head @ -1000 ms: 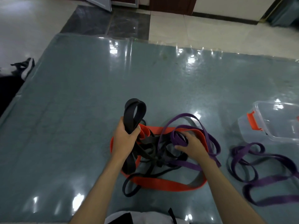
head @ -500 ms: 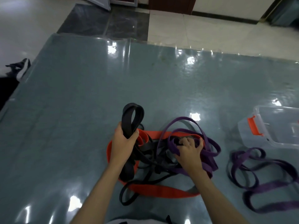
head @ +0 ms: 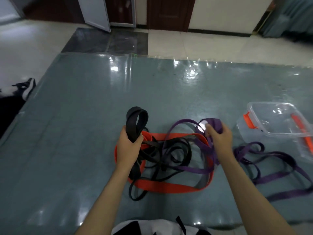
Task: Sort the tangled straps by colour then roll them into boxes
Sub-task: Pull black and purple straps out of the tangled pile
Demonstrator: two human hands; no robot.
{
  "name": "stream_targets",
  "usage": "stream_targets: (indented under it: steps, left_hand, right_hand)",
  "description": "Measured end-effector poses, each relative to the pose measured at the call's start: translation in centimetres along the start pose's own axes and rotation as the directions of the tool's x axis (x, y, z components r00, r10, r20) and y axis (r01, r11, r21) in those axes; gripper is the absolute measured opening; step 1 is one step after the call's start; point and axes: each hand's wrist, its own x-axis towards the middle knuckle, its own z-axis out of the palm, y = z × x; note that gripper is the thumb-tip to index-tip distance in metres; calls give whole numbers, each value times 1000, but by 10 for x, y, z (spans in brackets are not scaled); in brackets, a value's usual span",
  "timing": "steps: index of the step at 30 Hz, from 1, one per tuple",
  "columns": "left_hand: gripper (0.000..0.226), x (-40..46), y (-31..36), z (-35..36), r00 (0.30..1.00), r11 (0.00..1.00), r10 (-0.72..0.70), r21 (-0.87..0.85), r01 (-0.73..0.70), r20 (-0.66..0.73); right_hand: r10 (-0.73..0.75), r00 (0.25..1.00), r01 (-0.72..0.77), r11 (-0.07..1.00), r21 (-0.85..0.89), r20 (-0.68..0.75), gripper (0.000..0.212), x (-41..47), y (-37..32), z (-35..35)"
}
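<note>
The tangle (head: 169, 158) sits near the front edge of the counter (head: 84, 133), about midway along it — black, purple and a wide orange band (head: 166, 186) all knotted through each other. The left hand (head: 129, 148) has its fingers wrapped round a doubled black strap (head: 136, 122), whose loop stands up above the fist. The right hand (head: 219, 141) pinches a bunch of purple strap (head: 215, 124) lifted off the pile, fingers curled on it. A loose purple strap (head: 271, 168) already lies apart on the right side of the counter, just in front of a clear box (head: 277, 126) with orange clips that stands near the right edge.

The risk I see is in pulling. The purple length in the right hand runs down through the black coils and across the orange band, so a hard tug toward the box could cinch a knot tighter instead of freeing it, or drag the whole heap sideways into the sorted purple strap and mix them again. The black strap also trails under the orange band — lifting both hands at once might hoist the lot. The counter looks glossy, so the pile would slide easily, and the light box could get nudged toward the right edge.
</note>
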Motion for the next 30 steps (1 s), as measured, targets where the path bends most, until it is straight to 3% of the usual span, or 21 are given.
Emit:
stream_targets:
  steps: [4, 7, 9, 11, 12, 14, 15, 17, 20, 25, 30]
  left_hand:
    - [38, -12, 2, -1, 1000, 1000, 11, -14, -12, -25]
    - [34, -20, 0, -1, 999, 1000, 14, -15, -15, -51]
    - [31, -25, -1, -3, 997, 1000, 4, -8, -5, -83]
    - [31, -30, 2, -4, 991, 1000, 1, -14, -3, -134]
    - [30, -33, 5, -5, 987, 1000, 2, -25, -6, -162]
    - [26, -37, 10, -8, 978, 999, 15, -43, -24, -206]
    - [25, -37, 11, -10, 976, 998, 22, -50, -33, -217]
    - [24, -39, 13, -15, 976, 996, 35, -68, -51, -215]
    - [21, -43, 12, -23, 982, 990, 22, -130, -47, -186]
    - [24, -52, 3, -41, 978, 975, -33, -220, -14, -208]
    - [20, -58, 1, -56, 963, 961, -86, -275, 13, -256]
  right_hand:
    - [102, 973, -135, 979, -156, -206, 18, 16, 31, -47]
    - [303, 942, -336, 841, -425, -145, 50, 21, 66, -71]
    - [394, 915, -362, 702, -613, -89, 63, 15, 82, -73]
    - [315, 944, -281, 601, -748, -101, 65, 0, 88, -65]
    - [167, 981, -182, 591, -785, -102, 61, -10, 87, -58]
    - [-120, 992, 57, 629, -775, -24, 39, -27, 88, -43]
    - [-161, 986, 147, 674, -724, 50, 27, -35, 85, -33]
    - [-88, 965, 221, 775, -591, 246, 17, -41, 79, -10]
    - [141, 889, 152, 807, -570, 436, 33, -33, 94, 19]
    - [326, 780, 178, 703, -689, 534, 64, -38, 108, 43]
    - [261, 828, 174, 723, -669, 497, 67, -53, 113, 36]
